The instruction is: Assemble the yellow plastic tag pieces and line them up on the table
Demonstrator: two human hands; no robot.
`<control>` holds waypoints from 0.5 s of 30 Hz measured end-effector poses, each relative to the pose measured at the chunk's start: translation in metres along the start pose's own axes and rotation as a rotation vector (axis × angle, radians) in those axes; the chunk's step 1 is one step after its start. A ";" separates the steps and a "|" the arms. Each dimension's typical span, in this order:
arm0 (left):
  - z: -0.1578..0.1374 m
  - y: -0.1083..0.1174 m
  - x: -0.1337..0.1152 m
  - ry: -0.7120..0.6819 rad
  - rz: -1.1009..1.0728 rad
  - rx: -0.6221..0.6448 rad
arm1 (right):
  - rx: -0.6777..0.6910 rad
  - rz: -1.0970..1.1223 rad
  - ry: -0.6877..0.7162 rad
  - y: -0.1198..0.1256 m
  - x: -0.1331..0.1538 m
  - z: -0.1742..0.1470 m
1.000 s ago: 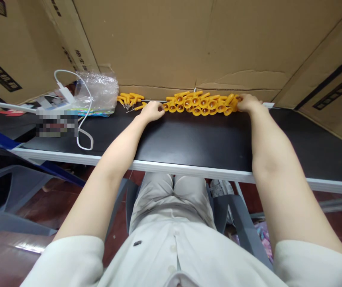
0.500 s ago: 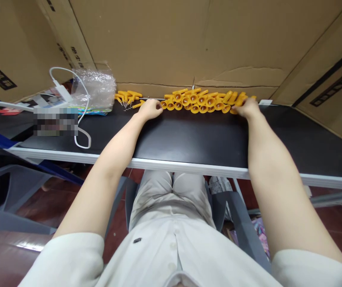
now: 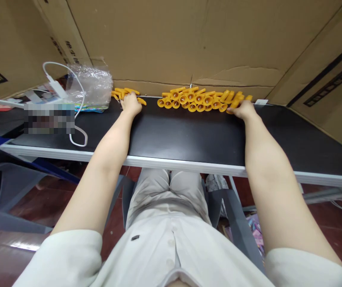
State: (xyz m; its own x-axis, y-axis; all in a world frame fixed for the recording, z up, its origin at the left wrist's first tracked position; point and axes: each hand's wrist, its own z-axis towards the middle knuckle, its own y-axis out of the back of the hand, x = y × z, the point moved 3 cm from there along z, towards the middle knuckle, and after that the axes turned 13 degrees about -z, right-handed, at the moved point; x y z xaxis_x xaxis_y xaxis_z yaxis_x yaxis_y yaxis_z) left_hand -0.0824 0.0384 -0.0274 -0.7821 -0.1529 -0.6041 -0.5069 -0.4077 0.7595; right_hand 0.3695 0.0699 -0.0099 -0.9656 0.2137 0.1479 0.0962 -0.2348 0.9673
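My left hand [image 3: 130, 104] is closed over the near side of a small pile of yellow pieces [image 3: 125, 91] with thin metal chains. One yellow piece [image 3: 142, 101] sticks out to the right of its fingers. My right hand [image 3: 245, 109] is at the right end of a stacked row of yellow trumpet-shaped pieces [image 3: 200, 107], whose flared round mouths face me. Its fingers are curled around the end pieces [image 3: 233, 104], and the thumb touches the lowest one. The fingertips of both hands are partly hidden.
Behind the row stands a cardboard wall [image 3: 147, 44]. To the left are a clear plastic bag [image 3: 95, 83], a white cable [image 3: 79, 75] and a blurred-out object [image 3: 49, 118]. A small white tag [image 3: 261, 102] lies right of my right hand. The black tabletop [image 3: 185, 135] has a metal front edge [image 3: 185, 163].
My left hand has moved left, from the left end of the trumpet-shaped row to the pile with chains. My right hand stays at the row's right end. The view has shifted slightly.
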 end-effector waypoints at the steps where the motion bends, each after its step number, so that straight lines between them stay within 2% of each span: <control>1: 0.001 0.002 0.004 0.023 -0.012 0.022 | 0.023 0.050 -0.038 0.001 0.000 -0.002; 5: 0.003 0.003 0.008 0.068 -0.064 0.024 | 0.041 0.050 -0.064 0.002 0.002 -0.005; 15: -0.002 -0.004 -0.002 0.055 0.047 0.073 | 0.036 0.033 -0.050 0.000 0.000 0.000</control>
State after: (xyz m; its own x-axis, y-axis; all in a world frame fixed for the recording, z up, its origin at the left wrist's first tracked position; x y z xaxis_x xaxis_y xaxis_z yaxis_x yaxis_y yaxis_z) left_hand -0.0786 0.0384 -0.0299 -0.7857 -0.2205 -0.5779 -0.4964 -0.3326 0.8018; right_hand 0.3696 0.0695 -0.0099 -0.9485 0.2541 0.1892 0.1373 -0.2085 0.9683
